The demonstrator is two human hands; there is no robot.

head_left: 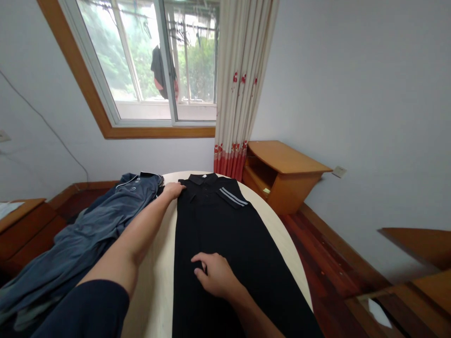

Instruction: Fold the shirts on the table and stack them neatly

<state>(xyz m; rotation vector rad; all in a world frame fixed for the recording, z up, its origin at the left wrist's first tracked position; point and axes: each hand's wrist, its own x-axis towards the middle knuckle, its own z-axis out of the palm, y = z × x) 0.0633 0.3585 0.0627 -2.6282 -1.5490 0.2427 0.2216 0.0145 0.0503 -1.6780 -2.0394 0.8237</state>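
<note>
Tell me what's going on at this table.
A person has a black shirt spread out on the table, its collar at the far end. Their left hand is at its left shoulder edge; their right hand is over the middle, fingers loosely curled, and whether it touches the cloth is hard to tell. A striped sleeve lies across the front. A grey shirt lies to the left.

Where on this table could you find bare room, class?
Two strips of the table are bare: one between the gray polo shirt and black polo shirt, partly beneath the left arm; a narrower one between the black shirt and right rim. The middle is crowded: the black shirt covers it, left hand at its shoulder, right hand over its front.
</note>
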